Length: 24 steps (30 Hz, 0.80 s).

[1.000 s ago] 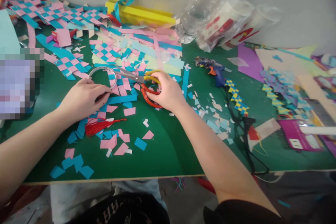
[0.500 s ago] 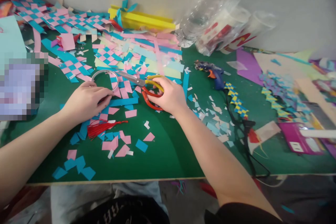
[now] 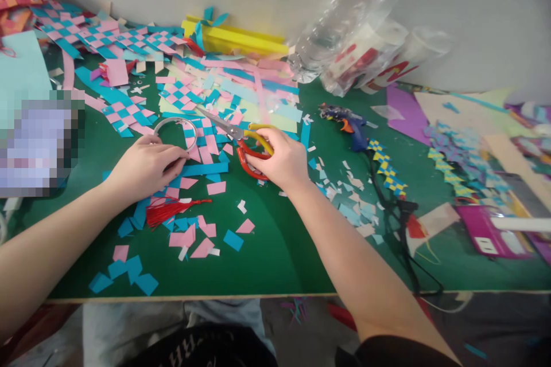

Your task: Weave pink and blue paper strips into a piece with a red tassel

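My left hand has its fingers bent together at the lower edge of a thin whitish ring, which looks like a nearly used-up tape roll; the thumb is hidden. Under and around this hand lie a blue-and-pink woven paper piece, loose strips and a red tassel. A pair of scissors with one yellow and one red handle loop is in my right hand, fingers through the loops. Its blades point left, over the paper just past the ring, and look nearly closed.
Paper scraps litter the green table. A yellow folded paper piece lies by the wall, near bagged paper cups. To the right are a blue glue gun with its cord and a magenta packet. A blurred-out phone stands left.
The view has shifted slightly, so most things sit a little lower. The scissors and right hand have moved slightly to the right; the left hand keeps its place at the ring.
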### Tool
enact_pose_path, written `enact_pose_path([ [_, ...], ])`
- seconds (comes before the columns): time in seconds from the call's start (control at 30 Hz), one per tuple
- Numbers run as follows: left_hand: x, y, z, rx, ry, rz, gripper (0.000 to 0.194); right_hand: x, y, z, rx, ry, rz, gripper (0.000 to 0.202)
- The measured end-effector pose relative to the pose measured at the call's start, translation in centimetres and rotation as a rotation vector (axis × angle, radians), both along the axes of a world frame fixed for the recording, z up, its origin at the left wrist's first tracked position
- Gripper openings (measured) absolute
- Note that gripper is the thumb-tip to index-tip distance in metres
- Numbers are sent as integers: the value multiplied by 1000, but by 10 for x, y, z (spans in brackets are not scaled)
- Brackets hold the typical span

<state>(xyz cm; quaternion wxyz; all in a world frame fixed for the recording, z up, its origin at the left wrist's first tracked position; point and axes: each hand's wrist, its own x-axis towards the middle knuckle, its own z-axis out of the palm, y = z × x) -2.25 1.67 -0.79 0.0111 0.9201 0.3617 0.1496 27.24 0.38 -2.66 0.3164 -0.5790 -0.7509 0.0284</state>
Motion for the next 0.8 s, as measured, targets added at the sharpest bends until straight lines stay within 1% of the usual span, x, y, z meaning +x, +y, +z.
enact_pose_path([
  [0.13, -1, 1, -2, 16, -4, -15, 29, -1, 1, 1, 25, 25, -68, 35],
  [0.23, -1, 1, -2, 13, 2, -15, 29, 0, 4, 1, -1, 59, -101, 36],
  [0.47, 0, 0, 0, 14, 3, -5, 31, 1, 8, -2, -92, 140, -102, 34],
  [0.6, -1, 0, -1, 40, 22, -20, 30, 2, 8, -3, -106, 129, -69, 35],
  [0.8, 0, 0, 0, 37, 2, -16, 32, 3, 9, -5, -94, 96, -78, 35],
])
